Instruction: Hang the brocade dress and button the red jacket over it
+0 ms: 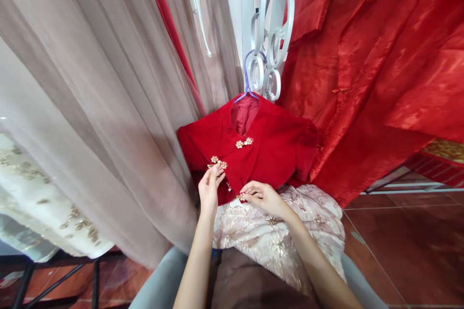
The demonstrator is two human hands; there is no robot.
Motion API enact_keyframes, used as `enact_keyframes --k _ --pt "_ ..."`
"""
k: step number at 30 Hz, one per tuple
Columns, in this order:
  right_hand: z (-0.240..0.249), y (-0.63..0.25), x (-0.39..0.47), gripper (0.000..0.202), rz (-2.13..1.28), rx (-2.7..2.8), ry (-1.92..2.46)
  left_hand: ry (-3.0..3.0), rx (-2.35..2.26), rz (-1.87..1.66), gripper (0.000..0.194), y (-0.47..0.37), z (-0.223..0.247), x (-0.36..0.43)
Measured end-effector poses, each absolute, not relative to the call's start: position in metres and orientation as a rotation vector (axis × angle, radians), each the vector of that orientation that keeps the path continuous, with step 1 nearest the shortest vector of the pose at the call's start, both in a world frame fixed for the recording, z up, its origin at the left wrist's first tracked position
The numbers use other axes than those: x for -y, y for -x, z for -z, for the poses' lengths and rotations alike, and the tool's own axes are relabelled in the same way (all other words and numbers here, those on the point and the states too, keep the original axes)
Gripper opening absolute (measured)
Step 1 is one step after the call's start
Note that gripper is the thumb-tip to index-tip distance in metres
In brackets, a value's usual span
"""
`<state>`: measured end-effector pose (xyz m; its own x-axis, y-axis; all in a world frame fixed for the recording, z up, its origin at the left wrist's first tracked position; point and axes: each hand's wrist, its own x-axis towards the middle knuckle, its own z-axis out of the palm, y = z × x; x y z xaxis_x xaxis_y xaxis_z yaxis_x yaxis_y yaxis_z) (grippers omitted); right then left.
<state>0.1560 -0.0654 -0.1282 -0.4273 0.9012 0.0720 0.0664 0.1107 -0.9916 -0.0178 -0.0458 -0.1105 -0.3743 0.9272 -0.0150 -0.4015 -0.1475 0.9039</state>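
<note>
A dark red velvet top (pixel 268 164) hangs from a purple hanger (pixel 247 75), its front facing me. Golden flower clasps run down its slanted front; the upper pair (pixel 244 143) is joined near the collar. At the middle clasp (pixel 224 165), my left hand (pixel 209 188) is pinched closed, thumb and forefinger at its lower edge. My right hand (pixel 264 198) has its fingertips closed on the lowest clasp (pixel 240 198) by the bottom edge of the top. Partly hidden between the hands, a small beaded tassel (pixel 229 186) dangles. Pale skirt fabric with gold embroidery (pixel 275 231) lies beneath, over my lap.
Sheer beige drapes (pixel 108 106) fill the left side, with a white gold-embroidered fabric (pixel 47 198) beyond. White scrolled metalwork (pixel 271 53) holds the hanger. Shiny red garments (pixel 380 72) hang on the right above brown floor tiles (pixel 409 246). Black metal bars (pixel 96 280) stand at lower left.
</note>
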Motion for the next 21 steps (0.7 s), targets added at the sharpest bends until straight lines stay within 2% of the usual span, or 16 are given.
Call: enact_keyframes --k 5,15,21 --pt "0.125 -0.159 0.067 0.029 -1.395 1.665 0.945 -0.554 -1.061 -1.610 0.034 0.014 0.098 0.039" --pt "0.125 -0.158 0.069 0.026 -1.385 1.671 0.935 -0.543 -1.074 -1.637 0.034 0.008 0.090 0.030" --pt "0.121 -0.163 0.070 0.029 -1.396 1.658 0.957 -0.733 -1.385 -1.700 0.043 0.002 0.094 0.037"
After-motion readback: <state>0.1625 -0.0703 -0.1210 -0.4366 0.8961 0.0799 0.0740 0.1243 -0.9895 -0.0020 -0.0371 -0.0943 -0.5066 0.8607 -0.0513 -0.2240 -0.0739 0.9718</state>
